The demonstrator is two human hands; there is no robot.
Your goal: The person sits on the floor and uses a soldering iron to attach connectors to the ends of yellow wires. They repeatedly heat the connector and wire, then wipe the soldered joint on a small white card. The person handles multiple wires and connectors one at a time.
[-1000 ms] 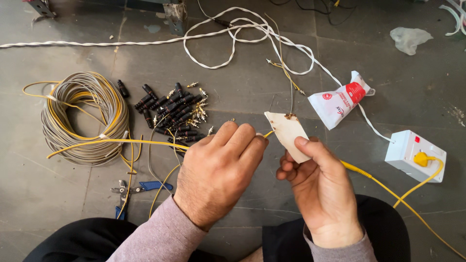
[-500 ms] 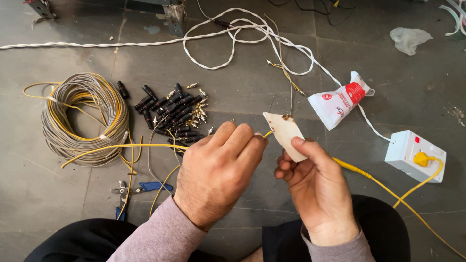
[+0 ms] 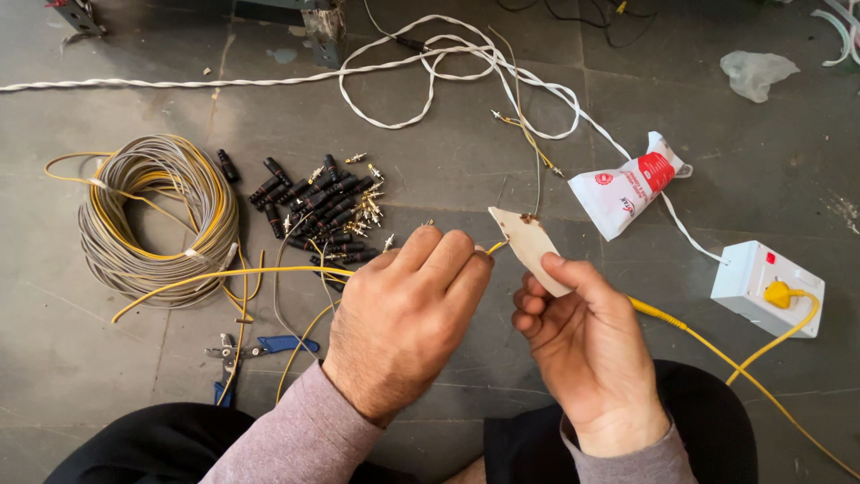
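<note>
My left hand (image 3: 408, 318) is closed around the end of a thin yellow cable (image 3: 228, 278), pinching it near the tip between thumb and fingers. My right hand (image 3: 582, 345) holds a small pale flat piece, like a scrap of wood or card (image 3: 524, 242), and also grips a thicker yellow tool lead (image 3: 708, 345) that runs off to the right. The cable tip meets the lower edge of the flat piece. Both hands hover just above the grey floor, over my knees.
A coil of grey and yellow cable (image 3: 157, 220) lies at left. A pile of black plug connectors (image 3: 327, 211) sits beside it. Blue-handled pliers (image 3: 242, 354) lie near my left knee. A white socket box with a yellow plug (image 3: 766, 287), a white pouch (image 3: 627, 193) and white cords (image 3: 430, 58) lie beyond.
The yellow cable on the floor has shifted slightly. My right hand has adjusted its grip on the flat piece; both hands stay in about the same place.
</note>
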